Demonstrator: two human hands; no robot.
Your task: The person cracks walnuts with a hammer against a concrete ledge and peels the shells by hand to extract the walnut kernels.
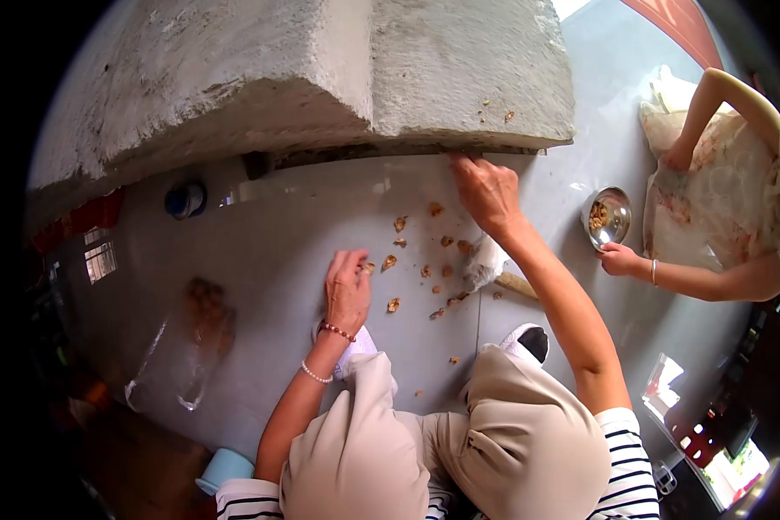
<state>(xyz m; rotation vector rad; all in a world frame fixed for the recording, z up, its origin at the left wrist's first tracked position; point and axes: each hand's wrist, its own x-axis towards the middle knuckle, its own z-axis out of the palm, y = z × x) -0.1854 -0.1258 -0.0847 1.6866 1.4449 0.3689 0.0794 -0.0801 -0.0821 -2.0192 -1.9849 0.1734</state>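
Observation:
My left hand is low over the grey floor, fingers bent, with a walnut piece at the fingertips. It wears a beaded bracelet. My right hand is closed at the lower edge of a rough concrete block; whatever its fingers hold is hidden. Between my hands lie several cracked walnut shells. Below my right hand, a tool with a wooden handle lies on the floor, its head covered by white plastic.
A clear bag of walnuts lies at left. Near the block stands a blue-labelled container. A light blue cup is at lower left. At right, another person's hand holds a metal bowl of walnut kernels.

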